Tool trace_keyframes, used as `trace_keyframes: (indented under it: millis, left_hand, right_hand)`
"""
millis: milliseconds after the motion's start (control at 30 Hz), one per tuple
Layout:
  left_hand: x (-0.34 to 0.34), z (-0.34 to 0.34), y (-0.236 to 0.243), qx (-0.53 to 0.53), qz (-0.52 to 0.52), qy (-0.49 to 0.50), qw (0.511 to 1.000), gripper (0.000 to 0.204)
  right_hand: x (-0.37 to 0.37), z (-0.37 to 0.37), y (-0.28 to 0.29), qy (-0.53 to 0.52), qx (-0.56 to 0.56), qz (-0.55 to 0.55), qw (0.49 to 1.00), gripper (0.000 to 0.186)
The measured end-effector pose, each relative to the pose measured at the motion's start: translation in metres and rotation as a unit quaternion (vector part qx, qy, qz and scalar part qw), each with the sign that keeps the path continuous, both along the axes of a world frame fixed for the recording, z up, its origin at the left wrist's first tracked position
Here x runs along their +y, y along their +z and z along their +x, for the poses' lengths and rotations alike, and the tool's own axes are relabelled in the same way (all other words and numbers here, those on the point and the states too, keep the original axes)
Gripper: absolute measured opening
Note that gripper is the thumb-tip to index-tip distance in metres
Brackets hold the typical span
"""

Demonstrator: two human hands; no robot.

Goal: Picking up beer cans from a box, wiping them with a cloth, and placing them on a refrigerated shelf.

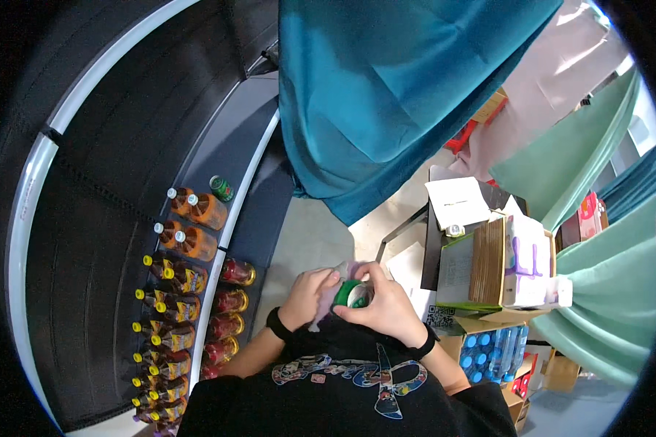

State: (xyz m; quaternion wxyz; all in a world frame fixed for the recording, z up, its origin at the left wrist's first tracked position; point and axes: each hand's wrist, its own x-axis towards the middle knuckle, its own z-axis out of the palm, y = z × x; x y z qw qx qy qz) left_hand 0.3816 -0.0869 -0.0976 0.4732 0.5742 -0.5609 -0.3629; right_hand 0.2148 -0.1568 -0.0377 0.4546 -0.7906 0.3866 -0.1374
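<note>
In front of my chest I hold a green drink can [346, 293], its silver top tilted up toward me. My right hand [388, 306] is curled round the can, with the thumb near its rim and the fingers over the far side. A pale purple cloth [326, 304] lies against the can's left side and shows again behind it. My left hand [306, 295] pinches this cloth, fingers bent toward the can. Both wrists wear black bands.
Left, a dark shelf [229, 138] bears orange-brown bottles [195, 244], yellow-capped bottles [184, 280] and another green can [221, 189]. Red drinks [229, 301] stand below. Right are a table with papers [457, 200], a carton [455, 273] and blue-capped water bottles [488, 353]. A teal curtain [401, 87] hangs ahead.
</note>
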Motion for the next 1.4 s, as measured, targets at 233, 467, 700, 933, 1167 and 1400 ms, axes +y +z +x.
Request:
trace_keyframes:
  millis: [233,467,700,933,1167,1400]
  left_hand:
    - [0.006,0.004,-0.103,0.364,0.280,-0.132,0.879,0.022]
    - [-0.014,-0.001,-0.068,0.586,0.288,-0.001,0.758,0.045]
    - [-0.062,0.019,-0.011,0.666,0.281,0.083,0.686,0.051]
    - [-0.111,0.053,-0.024,0.629,0.280,0.152,0.709,0.056]
    - [-0.155,0.118,-0.062,0.513,0.072,0.016,0.855,0.038]
    - [-0.169,0.171,-0.012,0.471,0.056,0.101,0.875,0.032]
  right_hand:
    - [-0.032,-0.002,-0.007,0.161,-0.029,0.148,0.975,0.051]
    - [-0.064,0.016,-0.027,0.155,-0.126,0.230,0.953,0.054]
    - [-0.084,0.050,-0.029,0.206,-0.065,-0.160,0.963,0.090]
    - [-0.118,0.076,-0.018,0.258,0.011,-0.212,0.942,0.107]
    - [-0.155,0.126,-0.021,0.252,-0.019,-0.189,0.949,0.104]
    - [-0.201,0.192,-0.031,0.282,-0.119,-0.049,0.951,0.110]
